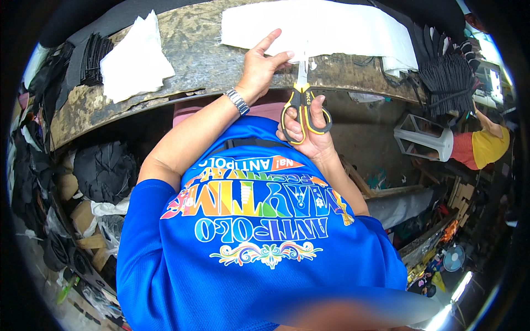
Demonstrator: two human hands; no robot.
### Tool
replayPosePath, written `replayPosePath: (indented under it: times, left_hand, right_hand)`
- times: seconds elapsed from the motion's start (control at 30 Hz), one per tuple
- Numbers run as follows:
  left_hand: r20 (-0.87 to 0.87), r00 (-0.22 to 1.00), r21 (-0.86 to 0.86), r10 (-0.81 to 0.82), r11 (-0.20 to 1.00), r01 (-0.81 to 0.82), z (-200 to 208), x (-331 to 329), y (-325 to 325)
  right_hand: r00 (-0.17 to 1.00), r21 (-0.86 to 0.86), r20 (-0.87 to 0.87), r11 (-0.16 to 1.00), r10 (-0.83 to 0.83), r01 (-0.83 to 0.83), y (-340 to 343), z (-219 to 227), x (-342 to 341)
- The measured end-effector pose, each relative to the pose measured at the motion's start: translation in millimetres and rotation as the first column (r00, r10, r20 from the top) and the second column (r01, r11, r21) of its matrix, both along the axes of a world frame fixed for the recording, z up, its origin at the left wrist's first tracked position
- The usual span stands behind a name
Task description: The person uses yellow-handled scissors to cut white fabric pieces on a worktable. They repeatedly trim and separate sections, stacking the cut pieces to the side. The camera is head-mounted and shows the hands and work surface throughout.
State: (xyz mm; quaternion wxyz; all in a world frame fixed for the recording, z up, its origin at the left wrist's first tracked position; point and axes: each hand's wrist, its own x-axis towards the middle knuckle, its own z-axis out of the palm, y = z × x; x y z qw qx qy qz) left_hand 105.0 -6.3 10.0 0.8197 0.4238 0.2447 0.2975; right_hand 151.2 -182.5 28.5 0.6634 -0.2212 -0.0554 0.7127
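A long strip of white cloth (342, 27) lies across the worn wooden table, its frayed left end near my left hand (260, 69). That hand rests at the cloth's near edge with thumb and forefinger stretched apart; its other fingers are mostly hidden. My right hand (309, 129) is closed round the black and yellow handles of a pair of scissors (302, 94). The scissors point away from me, and their blades meet the near edge of the cloth just right of my left thumb. The blade tips are hard to make out against the white.
A stack of cut white cloth pieces (135, 60) sits on the wooden table (193, 49) to the left, beside black strips (98, 58). A tied bundle of black strips (447, 83) is at the right end. A white stool (422, 138) and a person in yellow (491, 143) are farther right.
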Motion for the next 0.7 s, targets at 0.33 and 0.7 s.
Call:
replayPosePath:
  times: [0.33,0.7]
  left_hand:
    - [-0.075,0.996,0.08,-0.053,0.995,0.059,1.5,-4.4,-3.3]
    - [-0.098,0.992,0.089,-0.079,0.992,0.088,-1.5,-13.0,-3.4]
  right_hand:
    - [0.996,-0.048,-0.052,0.996,-0.075,0.072,11.2,24.4,-4.1]
    - [0.986,0.006,-0.168,1.0,0.002,-0.001,10.2,16.1,-9.0]
